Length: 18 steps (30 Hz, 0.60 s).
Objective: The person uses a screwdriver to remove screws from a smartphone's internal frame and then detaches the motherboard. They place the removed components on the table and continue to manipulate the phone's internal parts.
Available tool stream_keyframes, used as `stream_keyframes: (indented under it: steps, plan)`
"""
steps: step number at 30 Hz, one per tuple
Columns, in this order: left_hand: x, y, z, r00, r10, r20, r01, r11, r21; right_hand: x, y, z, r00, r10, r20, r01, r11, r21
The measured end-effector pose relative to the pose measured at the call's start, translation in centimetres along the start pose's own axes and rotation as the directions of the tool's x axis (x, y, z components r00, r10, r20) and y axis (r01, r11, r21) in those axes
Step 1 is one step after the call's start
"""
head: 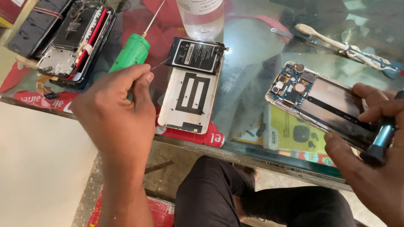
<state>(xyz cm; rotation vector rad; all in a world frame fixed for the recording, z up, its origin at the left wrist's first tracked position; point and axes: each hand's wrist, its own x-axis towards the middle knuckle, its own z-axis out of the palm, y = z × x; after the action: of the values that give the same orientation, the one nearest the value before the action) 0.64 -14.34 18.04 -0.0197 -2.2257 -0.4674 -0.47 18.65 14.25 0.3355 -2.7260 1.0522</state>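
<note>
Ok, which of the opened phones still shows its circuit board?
The phone under the right hand, at the table's right; its blue board is bare. The white back cover at centre shows none.

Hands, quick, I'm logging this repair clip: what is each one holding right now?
Left hand: closed around the green-handled tool.
Right hand: closed on a blue-and-black tool, fingers on the opened phone.
</note>
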Motion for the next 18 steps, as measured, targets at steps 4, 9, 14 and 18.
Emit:
stream_keyframes:
  steps: [4,9,14,18]
  plan:
    - [-0.4,-1.5,0.9,0.994,0.100,0.034,-0.103,0.987,0.122,0.0,0.5,0.1,0.997,-0.078,-0.008,0.077,0.994,-0.071]
    - [-1.2,-1.4,0.6,0.987,0.107,0.122,-0.133,0.966,0.221,-0.1,0.9,0.2,0.998,0.053,0.027,-0.051,0.997,-0.050]
    - [-1.9,1.0,-1.7,0.998,0.060,0.028,-0.064,0.979,0.193,-0.1,0.5,0.4,1.000,-0.013,0.003,0.013,0.999,-0.032]
    - [-3.5,4.9,-1.7,0.998,0.017,0.054,-0.015,0.999,-0.032,-0.1,-0.2,-0.2,1.000,0.008,0.001,-0.008,1.000,-0.014]
